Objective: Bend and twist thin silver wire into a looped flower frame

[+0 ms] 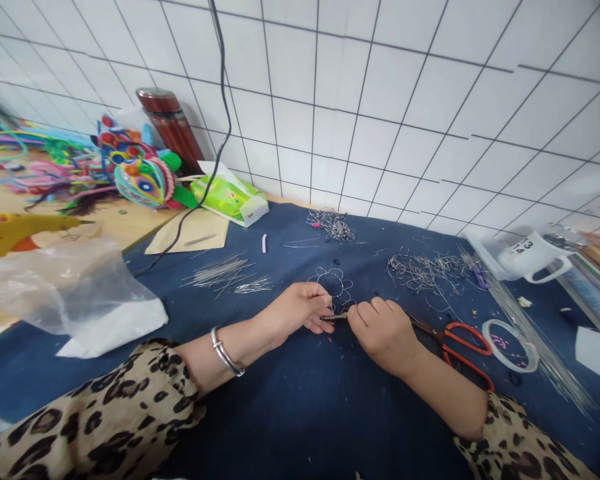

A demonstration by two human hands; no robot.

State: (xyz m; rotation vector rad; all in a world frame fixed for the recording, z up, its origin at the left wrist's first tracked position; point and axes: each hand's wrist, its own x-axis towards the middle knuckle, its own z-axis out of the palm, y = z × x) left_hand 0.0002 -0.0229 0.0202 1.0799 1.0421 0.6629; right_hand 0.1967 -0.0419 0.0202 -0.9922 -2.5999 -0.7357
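My left hand (307, 307) pinches a thin wire bent into flower-like loops (336, 283), which stand up beyond the fingertips. My right hand (383, 333) is wrapped round a slim, dark-jawed tool that looks like pliers (336, 318); its handles are hidden in the fist. The tool's tip reaches the wire at the left fingers, and the exact contact is too small to make out. Just right of my right wrist lie scissors (467, 339) with orange handles, their blades partly behind the hand.
Straight wire pieces (223, 272) lie left of centre; tangled wire (423, 270) lies at the right. A round clear dish (510, 345), long wires (540, 353) and a white mug (535, 257) stand further right. At left are a plastic bag (75, 287), glue gun (15, 233) and tissue pack (230, 197).
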